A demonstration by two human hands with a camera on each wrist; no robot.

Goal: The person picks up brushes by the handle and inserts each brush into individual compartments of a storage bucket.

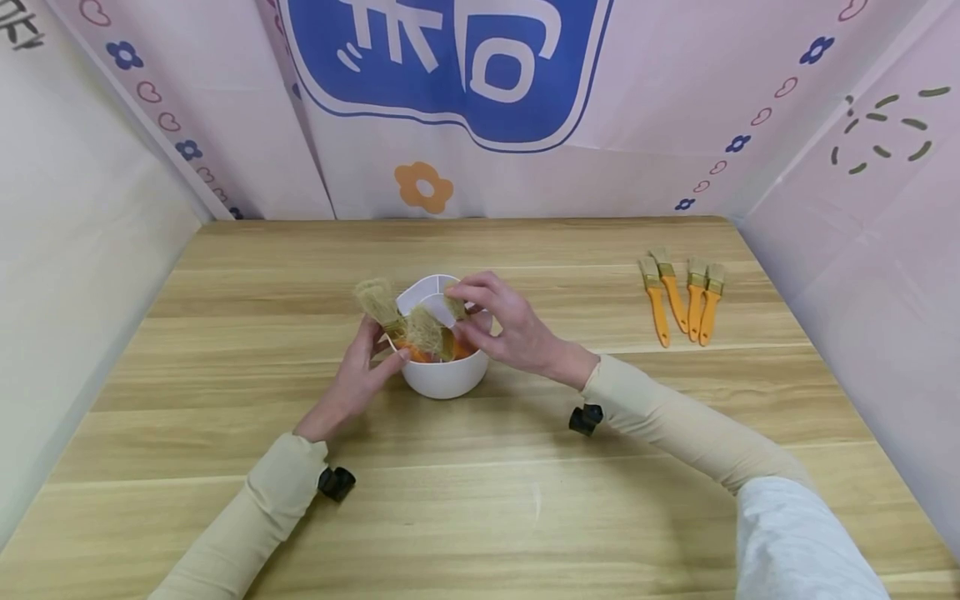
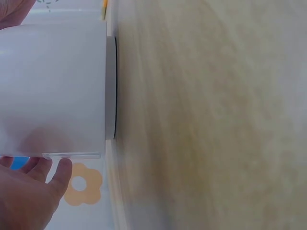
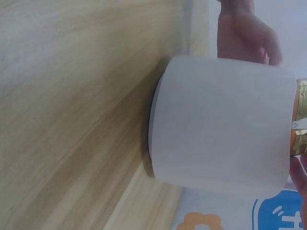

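Note:
A round white container (image 1: 444, 382) with divided compartments stands on the table, holding several paintbrushes (image 1: 425, 329), bristles up. My left hand (image 1: 351, 379) steadies its left side, thumb at the rim and fingers along the wall. In the left wrist view the fingertips of that hand (image 2: 33, 196) lie against the smooth wall of the container (image 2: 53, 91). Over the right part of the opening, my right hand (image 1: 513, 329) pinches a paintbrush (image 1: 454, 308) near its bristles; its handle is hidden. Gold ferrules (image 3: 301, 143) show above the rim in the right wrist view.
Several more paintbrushes (image 1: 695, 304) with orange handles lie at the right of the wooden table (image 1: 465, 517). A printed white sheet (image 1: 637, 108) hangs behind the table's back edge, and pale side walls (image 1: 862, 250) flank it.

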